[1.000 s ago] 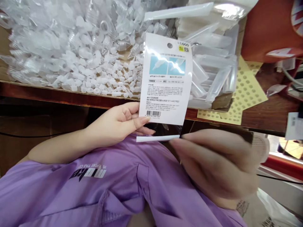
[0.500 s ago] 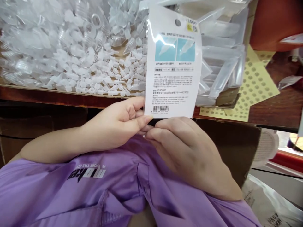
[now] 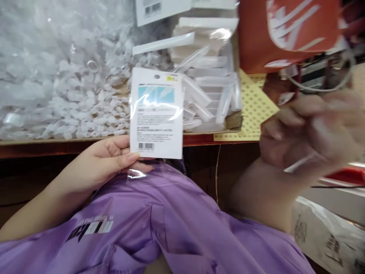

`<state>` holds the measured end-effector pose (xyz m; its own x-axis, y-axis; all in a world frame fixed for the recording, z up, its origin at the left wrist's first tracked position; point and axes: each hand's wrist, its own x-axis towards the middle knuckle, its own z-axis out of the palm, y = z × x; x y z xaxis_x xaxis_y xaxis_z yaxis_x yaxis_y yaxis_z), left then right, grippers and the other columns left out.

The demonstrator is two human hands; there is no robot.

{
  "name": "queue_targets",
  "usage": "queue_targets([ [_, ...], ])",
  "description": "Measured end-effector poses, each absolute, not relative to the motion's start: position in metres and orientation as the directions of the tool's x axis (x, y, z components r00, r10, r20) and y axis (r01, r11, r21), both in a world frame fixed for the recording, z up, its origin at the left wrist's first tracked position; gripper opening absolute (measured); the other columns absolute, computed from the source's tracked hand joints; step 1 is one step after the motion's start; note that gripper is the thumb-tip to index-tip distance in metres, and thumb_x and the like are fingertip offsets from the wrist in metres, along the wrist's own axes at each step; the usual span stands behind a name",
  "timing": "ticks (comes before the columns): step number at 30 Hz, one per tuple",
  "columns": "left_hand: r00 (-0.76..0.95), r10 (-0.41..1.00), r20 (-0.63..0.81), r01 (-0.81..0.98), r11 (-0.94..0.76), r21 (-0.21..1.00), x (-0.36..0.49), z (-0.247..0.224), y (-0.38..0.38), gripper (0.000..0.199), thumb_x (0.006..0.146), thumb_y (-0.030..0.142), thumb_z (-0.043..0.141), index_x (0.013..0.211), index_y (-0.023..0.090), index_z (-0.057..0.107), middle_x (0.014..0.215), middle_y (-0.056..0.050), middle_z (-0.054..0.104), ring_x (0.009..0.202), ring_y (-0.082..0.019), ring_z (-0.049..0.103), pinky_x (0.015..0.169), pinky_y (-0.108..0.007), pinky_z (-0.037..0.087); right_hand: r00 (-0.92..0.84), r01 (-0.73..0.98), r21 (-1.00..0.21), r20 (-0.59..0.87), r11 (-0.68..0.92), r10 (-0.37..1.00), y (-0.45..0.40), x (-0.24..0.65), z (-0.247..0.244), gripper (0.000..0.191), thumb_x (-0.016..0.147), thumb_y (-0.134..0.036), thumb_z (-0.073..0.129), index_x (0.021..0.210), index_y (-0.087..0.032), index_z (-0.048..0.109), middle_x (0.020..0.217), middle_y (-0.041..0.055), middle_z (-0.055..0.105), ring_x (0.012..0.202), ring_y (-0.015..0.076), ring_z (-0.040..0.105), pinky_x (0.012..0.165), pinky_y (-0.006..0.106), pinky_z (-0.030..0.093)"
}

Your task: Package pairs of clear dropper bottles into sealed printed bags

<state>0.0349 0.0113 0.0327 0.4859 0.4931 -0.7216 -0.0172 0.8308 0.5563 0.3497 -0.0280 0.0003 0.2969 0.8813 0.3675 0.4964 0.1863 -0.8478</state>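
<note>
My left hand (image 3: pixel 114 158) pinches a printed card in a clear plastic bag (image 3: pixel 156 133) by its lower left corner. The card shows a barcode, lines of small text and two blue pictures. Below the card's bottom edge, the bag's clear flap (image 3: pixel 137 174) catches the light. Far to the right, my right hand (image 3: pixel 302 133) is raised and smeared by motion, with its fingers curled. A thin whitish strip (image 3: pixel 299 163) sticks out from that hand.
Small translucent plastic nozzles and caps (image 3: pixel 71 110) fill a shallow cardboard box (image 3: pixel 235 121), with clear tubes (image 3: pixel 211 82) at its right side. Another packaged card (image 3: pixel 162 9) lies on top. Yellow sticker sheets (image 3: pixel 253 110) and an orange box (image 3: pixel 256 38) are at the right.
My right hand has left the bag's lower edge and swung up to the right. My left hand still holds the bagged card. The view has shifted right.
</note>
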Motion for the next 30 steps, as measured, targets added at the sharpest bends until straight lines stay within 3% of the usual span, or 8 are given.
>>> queue_targets([
  [4,0.416,0.482,-0.771,0.075,0.827,0.557,0.037,0.032,0.008,0.03,0.084,0.021,0.072,0.114,0.021,0.072,0.113,-0.005,0.076,0.081,-0.013,0.076,0.078,-0.015,0.057,0.456,0.566,-0.815,0.431,0.12,0.779,0.045,0.38,0.018,0.012,0.076,-0.023,0.068,0.077,-0.024,0.056,0.072,0.0039,0.058,0.063,0.0139,0.052,0.059,0.031,0.045],
  [7,0.456,0.461,-0.762,0.068,0.835,0.546,0.037,0.027,0.006,0.03,0.082,0.024,0.074,0.113,0.021,0.073,0.111,-0.006,0.076,0.081,-0.015,0.076,0.077,-0.017,0.058,0.383,0.899,-0.393,0.494,-0.192,0.781,0.097,0.405,0.043,0.016,0.079,-0.014,0.061,0.093,-0.01,0.068,0.094,0.0118,0.071,0.08,0.0135,0.06,0.074,0.03,0.047],
  [10,0.494,0.466,-0.734,0.026,0.836,0.548,0.037,0.021,0.003,0.029,0.081,0.026,0.075,0.11,0.022,0.074,0.111,-0.006,0.076,0.083,-0.015,0.076,0.079,-0.017,0.059,0.324,0.945,-0.127,0.254,-0.3,0.911,0.132,0.421,0.057,0.032,0.086,-0.02,0.057,0.11,-0.005,0.07,0.106,0.0132,0.073,0.096,0.0173,0.066,0.084,0.035,0.046],
  [15,0.508,0.476,-0.717,0.01,0.83,0.558,0.039,0.02,0.002,0.024,0.083,0.027,0.074,0.107,0.025,0.075,0.109,-0.003,0.077,0.088,-0.013,0.075,0.082,-0.015,0.056,0.255,0.967,-0.001,-0.029,-0.255,0.967,0.157,0.428,0.053,0.04,0.076,-0.01,0.064,0.116,-0.01,0.069,0.122,0.0192,0.068,0.118,0.0273,0.061,0.094,0.047,0.042],
  [19,0.507,0.483,-0.714,0.035,0.816,0.577,0.04,0.023,0.002,0.024,0.083,0.027,0.074,0.106,0.024,0.075,0.11,-0.004,0.077,0.093,-0.014,0.074,0.085,-0.018,0.055,0.243,0.969,0.031,0.057,-0.245,0.968,0.161,0.429,0.052,0.061,0.079,-0.037,0.034,0.095,0.011,0.068,0.139,0.0231,0.05,0.128,0.0382,0.044,0.068,0.029,0.042],
  [24,0.512,0.494,-0.702,0.031,0.806,0.591,0.039,0.021,0.002,0.026,0.082,0.026,0.075,0.108,0.021,0.075,0.112,-0.007,0.076,0.095,-0.017,0.073,0.088,-0.023,0.055,0.174,0.983,0.054,0.053,-0.177,0.983,0.162,0.426,0.053,0.065,0.079,-0.035,0.025,0.104,0.01,0.065,0.143,0.0179,0.045,0.129,0.0394,0.037,0.044,0.017,0.006],
  [27,0.518,0.494,-0.698,0.027,0.807,0.591,0.039,0.019,0.002,0.025,0.082,0.026,0.075,0.107,0.021,0.075,0.112,-0.007,0.076,0.093,-0.016,0.073,0.086,-0.02,0.055,0.156,0.985,0.078,-0.006,-0.155,0.988,0.165,0.425,0.05,0.058,0.089,-0.027,0.022,0.105,0.005,0.067,0.138,0.0072,0.054,0.122,0.0297,0.051,0.053,0.012,0.025],
  [30,0.519,0.5,-0.693,0.017,0.805,0.593,0.039,0.02,0.003,0.024,0.082,0.026,0.074,0.106,0.022,0.076,0.11,-0.006,0.077,0.093,-0.016,0.073,0.085,-0.019,0.055,0.192,0.98,0.061,-0.031,-0.19,0.981,0.168,0.424,0.047,0.06,0.098,-0.029,0.021,0.09,0.002,0.071,0.12,0.0026,0.064,0.105,0.0209,0.064,0.076,0.025,0.047],
])
